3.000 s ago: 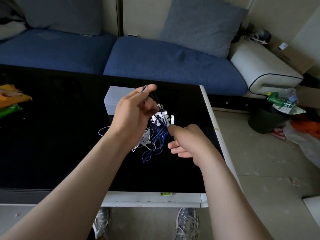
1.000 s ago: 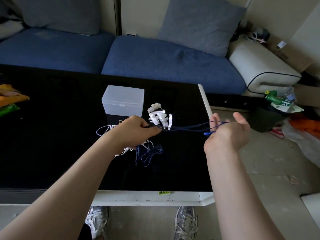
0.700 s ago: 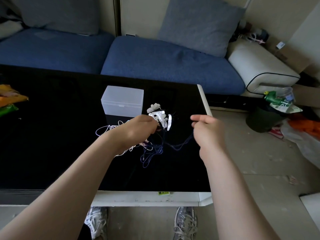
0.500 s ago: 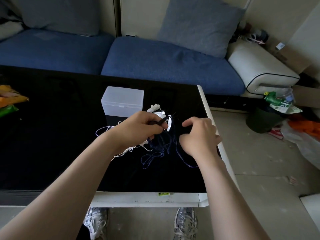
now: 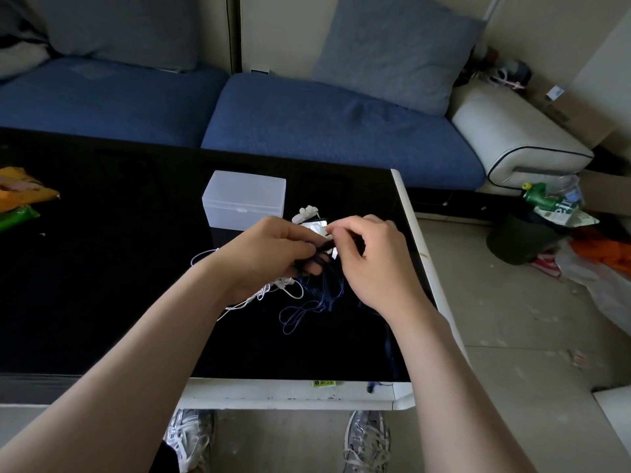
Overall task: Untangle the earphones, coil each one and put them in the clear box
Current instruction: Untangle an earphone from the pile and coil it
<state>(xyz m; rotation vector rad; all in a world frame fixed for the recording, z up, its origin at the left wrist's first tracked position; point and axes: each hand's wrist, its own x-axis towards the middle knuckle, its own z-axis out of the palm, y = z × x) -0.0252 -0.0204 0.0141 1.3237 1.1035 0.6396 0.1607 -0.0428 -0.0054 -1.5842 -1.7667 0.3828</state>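
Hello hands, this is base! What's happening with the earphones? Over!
Left hand, right hand both pinching dark blue earphone cord. White earphone cord tangled beneath. Clear plastic box behind, lid shut.

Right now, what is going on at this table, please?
A person is untangling earphones over a black table. The left hand and the right hand both pinch the dark blue earphone cable close together, and its loops hang down onto the table. The white earphone cable lies tangled under the left hand. The clear box stands behind the hands with its lid shut. Nothing is coiled yet.
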